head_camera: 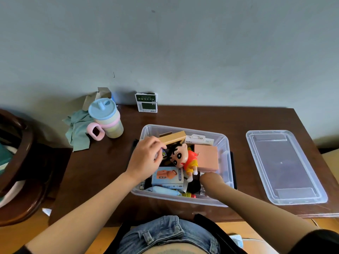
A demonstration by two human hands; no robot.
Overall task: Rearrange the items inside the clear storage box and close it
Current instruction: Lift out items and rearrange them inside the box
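The clear storage box (227, 158) stands open at the table's middle, filled with several items. My left hand (146, 156) hovers over its left side and pinches a small dark item (163, 153) between thumb and fingers. Beside it lie a cartoon boy figure (185, 158), a tan wooden block (173, 138), a pink box (207, 158), a white package (200, 140) and a blue fan box (168, 177). My right hand (211, 177) reaches down into the box's front right; its fingers are hidden among the items. The clear lid (286, 167) lies flat on the table to the right.
A pastel cup with a blue lid and pink handle (106, 120) and a green cloth (78, 131) sit at the back left. A green-and-white carton (146, 102) stands against the wall. A dark wooden chair (18, 162) is at the left.
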